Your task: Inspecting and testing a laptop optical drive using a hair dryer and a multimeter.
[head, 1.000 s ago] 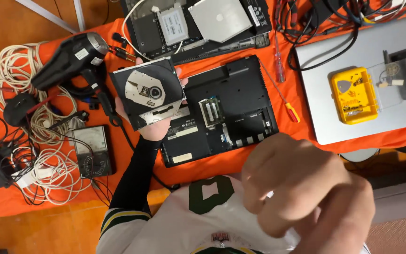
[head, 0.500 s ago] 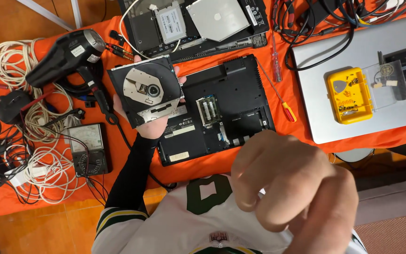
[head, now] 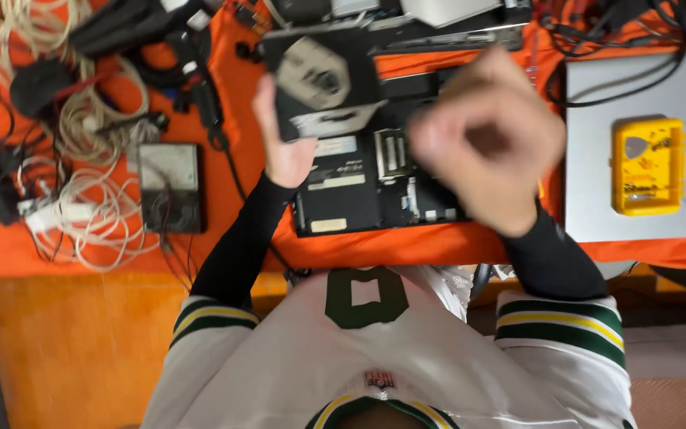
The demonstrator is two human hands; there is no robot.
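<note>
head view is motion-blurred throughout; fine detail is lost on most items. the right hand (head: 486,139) is raised close to the lens, smeared, fingers curled in; whether anything is pinched inside cannot be told. it hides the right part of the laptop base (head: 367,187) beneath it. the top edge of the frame cuts off a second opened unit (head: 438,20) and a dark tool (head: 121,28) at upper left; the tool's kind cannot be made out here. the lower frame is filled by a white jersey with green and yellow sleeve bands, hiding the table's near edge in the middle.

surface: a table covered by an orange cloth (head: 240,103); wooden floor is seen below left. on the cloth at left are tangled white cables (head: 97,183) and a dark meter (head: 170,187) lying flat. at right a grey laptop lid (head: 645,175) lies closed, with a yellow case (head: 649,165) resting on it. black cables run across the upper right corner.

optical drive (head: 323,83): held in the left hand (head: 283,143), gripped at its lower left edge, thumb side up along the drive's left edge. the drive is held above the upper left part of the laptop base, with its disc-tray face and hub turned up to the camera. its outline is roughly square, so the long axis is hard to tell in the blur; it sits slightly tilted, far edge toward the top of the frame. the hands are apart, with the drive's right edge between them.
</note>
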